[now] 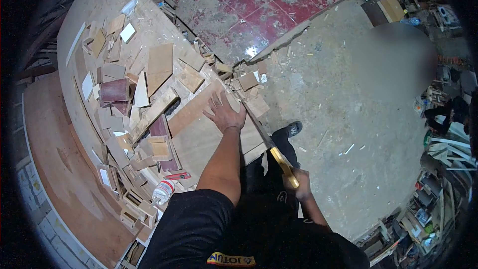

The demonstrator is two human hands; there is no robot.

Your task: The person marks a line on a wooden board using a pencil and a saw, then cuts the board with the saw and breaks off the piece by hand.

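Observation:
My left hand [227, 112] lies flat with fingers spread on a light plywood board [196, 147], which rests on the workbench. A handsaw [285, 167] with a yellow handle is gripped in my right hand [300, 184], beside my body. Its narrow blade runs up and left from the handle, along the board's right edge and close past my left hand. Left of the board lie a wood strip with a dark end [152, 115] and several offcuts. A red cutter knife [177, 176] and a white bottle with a red band [163, 191] are near my left elbow.
Wood scraps, including a dark red block [115, 91], cover much of the workbench [112, 0]. Beyond it are red floor tiles [269, 5] strewn with debris. Concrete floor [328, 134] stretches to the right, with piled timber [450, 152] along the far side.

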